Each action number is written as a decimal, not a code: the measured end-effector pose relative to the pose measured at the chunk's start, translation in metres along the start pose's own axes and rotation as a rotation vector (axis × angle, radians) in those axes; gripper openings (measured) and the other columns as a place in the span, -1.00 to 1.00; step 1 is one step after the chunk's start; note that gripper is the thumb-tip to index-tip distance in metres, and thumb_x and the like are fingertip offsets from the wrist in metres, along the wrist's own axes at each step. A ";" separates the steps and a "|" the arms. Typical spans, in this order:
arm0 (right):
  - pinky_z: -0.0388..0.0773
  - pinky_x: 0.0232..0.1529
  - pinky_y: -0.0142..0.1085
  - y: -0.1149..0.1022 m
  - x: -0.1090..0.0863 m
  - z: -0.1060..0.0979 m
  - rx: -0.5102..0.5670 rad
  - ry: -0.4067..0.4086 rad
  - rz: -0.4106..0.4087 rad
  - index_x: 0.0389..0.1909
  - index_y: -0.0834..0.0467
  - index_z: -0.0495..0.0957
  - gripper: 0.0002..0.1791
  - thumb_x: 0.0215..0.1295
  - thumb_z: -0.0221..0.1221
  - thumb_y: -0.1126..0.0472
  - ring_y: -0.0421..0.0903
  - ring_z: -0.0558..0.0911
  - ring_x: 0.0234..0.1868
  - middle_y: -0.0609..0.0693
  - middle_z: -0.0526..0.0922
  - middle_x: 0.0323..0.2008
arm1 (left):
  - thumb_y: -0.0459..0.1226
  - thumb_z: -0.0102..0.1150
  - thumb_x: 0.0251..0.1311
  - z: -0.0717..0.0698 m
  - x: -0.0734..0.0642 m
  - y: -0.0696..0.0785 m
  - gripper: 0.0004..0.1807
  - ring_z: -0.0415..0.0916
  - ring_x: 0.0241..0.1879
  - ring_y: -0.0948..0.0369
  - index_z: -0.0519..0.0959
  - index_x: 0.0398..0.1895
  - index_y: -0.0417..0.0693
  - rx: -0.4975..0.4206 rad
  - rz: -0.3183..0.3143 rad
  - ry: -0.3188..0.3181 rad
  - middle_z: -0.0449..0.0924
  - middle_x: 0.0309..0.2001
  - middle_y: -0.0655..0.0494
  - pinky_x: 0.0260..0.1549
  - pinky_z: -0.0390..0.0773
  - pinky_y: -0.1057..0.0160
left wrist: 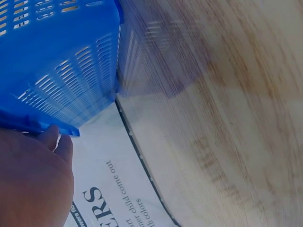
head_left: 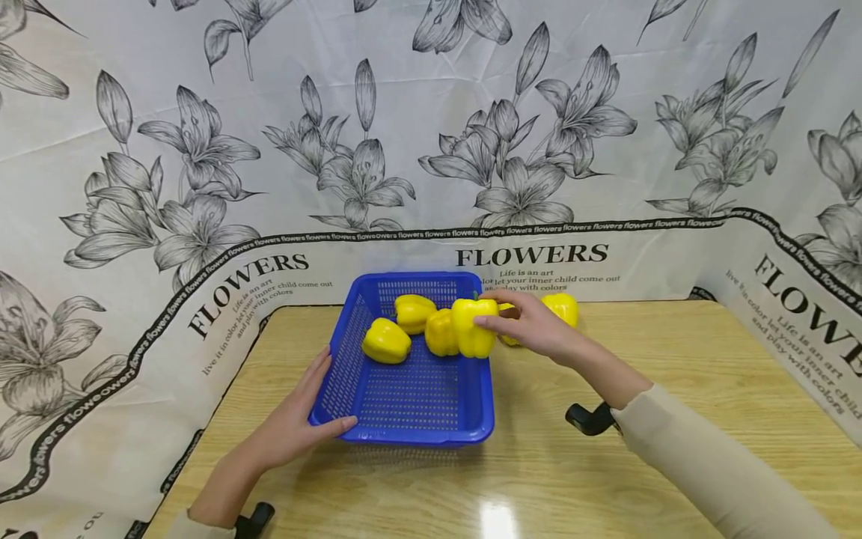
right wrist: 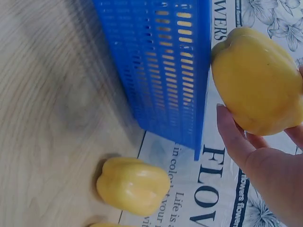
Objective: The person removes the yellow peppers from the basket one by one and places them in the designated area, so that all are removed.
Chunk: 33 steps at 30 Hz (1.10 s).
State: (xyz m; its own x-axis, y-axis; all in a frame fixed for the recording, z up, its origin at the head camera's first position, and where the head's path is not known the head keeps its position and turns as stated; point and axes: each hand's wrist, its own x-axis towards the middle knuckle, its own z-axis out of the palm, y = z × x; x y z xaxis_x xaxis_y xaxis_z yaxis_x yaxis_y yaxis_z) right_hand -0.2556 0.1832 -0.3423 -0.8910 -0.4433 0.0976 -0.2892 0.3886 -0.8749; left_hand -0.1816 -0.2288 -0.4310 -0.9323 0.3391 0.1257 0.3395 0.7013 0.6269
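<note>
My right hand [head_left: 542,327] pinches a yellow bell pepper [head_left: 474,329] between thumb and fingers, over the right rim of a blue plastic basket [head_left: 411,412]. In the right wrist view the held pepper [right wrist: 258,80] is up at the level of the basket's rim. Inside the basket lie three more yellow peppers, one at the left [head_left: 386,341], one at the back [head_left: 414,313] and one at the right [head_left: 441,333], partly covered by the held one. My left hand [head_left: 289,427] holds the basket's front left corner, thumb over the front rim and fingers along the left side.
Right of the basket, on the wooden table [head_left: 646,337], stands a yellow pepper [head_left: 560,308]; another [head_left: 509,337] is mostly hidden behind my right hand. A flower-printed cloth [head_left: 404,187] hangs behind and around the table. Each wrist wears a black mount [head_left: 591,418].
</note>
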 end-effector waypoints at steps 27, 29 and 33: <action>0.57 0.18 0.02 0.032 -0.037 -0.078 -0.099 0.148 0.131 0.53 0.26 0.19 -0.26 0.54 0.13 -0.07 0.30 0.46 0.34 0.30 0.33 0.41 | 0.20 0.32 0.23 0.001 -0.001 0.000 0.19 -0.18 0.60 -0.19 -0.23 0.69 0.10 0.008 -0.010 0.003 -0.37 0.67 0.18 0.40 0.06 -0.40; 0.52 0.24 0.10 0.036 -0.038 -0.085 -0.102 0.159 0.144 0.54 0.25 0.16 -0.24 0.54 0.11 -0.09 0.32 0.42 0.37 0.31 0.27 0.44 | 0.19 0.32 0.23 0.001 -0.001 0.000 0.19 -0.18 0.60 -0.18 -0.23 0.69 0.09 0.008 -0.008 0.002 -0.37 0.67 0.17 0.40 0.06 -0.40; 0.59 0.18 -0.17 0.048 -0.039 -0.100 -0.110 0.176 0.152 0.55 0.26 0.14 -0.23 0.55 0.11 -0.09 0.32 0.40 0.38 0.33 0.23 0.46 | 0.19 0.33 0.22 -0.001 0.000 0.001 0.20 -0.18 0.60 -0.18 -0.24 0.69 0.10 0.005 -0.007 0.001 -0.37 0.67 0.16 0.41 0.06 -0.39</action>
State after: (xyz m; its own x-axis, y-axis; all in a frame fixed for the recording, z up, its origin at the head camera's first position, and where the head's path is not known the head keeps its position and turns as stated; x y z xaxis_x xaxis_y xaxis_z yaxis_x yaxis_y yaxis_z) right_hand -0.2696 0.2999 -0.3407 -0.9715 -0.2294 0.0590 -0.1755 0.5299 -0.8297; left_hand -0.1814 -0.2282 -0.4296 -0.9349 0.3334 0.1219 0.3334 0.7066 0.6241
